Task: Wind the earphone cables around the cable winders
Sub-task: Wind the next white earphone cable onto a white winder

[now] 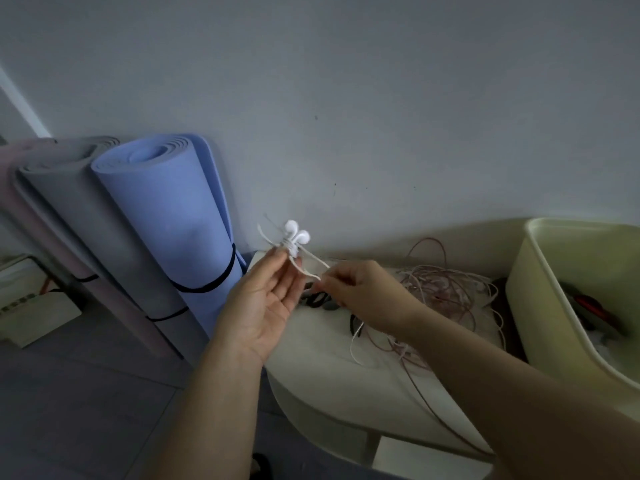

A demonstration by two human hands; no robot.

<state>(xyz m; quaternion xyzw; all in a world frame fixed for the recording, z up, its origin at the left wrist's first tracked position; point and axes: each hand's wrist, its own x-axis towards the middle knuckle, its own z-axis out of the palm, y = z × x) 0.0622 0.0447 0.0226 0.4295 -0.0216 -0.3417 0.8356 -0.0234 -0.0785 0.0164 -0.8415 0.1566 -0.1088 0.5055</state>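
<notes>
The left hand point(263, 306) is pinching the winder point(290, 244) in its fingers, and the right hand's point(363, 292) fingers are pinching the white cable point(317, 261); the cream bin point(550, 306) is holding something red point(588, 303).

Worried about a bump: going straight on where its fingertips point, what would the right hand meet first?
Likely the left hand, holding the cable winder just ahead of the right hand, which pinches the earphone cable; depth is unclear.

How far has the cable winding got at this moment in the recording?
Done: some turns of the thin white earphone cable already wrap the small white winder, white earbuds poking up. In hand: the left hand pinches the winder, the right hand pinches the loose cable. Left: the slack trailing onto the cream table, and the tangled pinkish cables there look unwound.
</notes>
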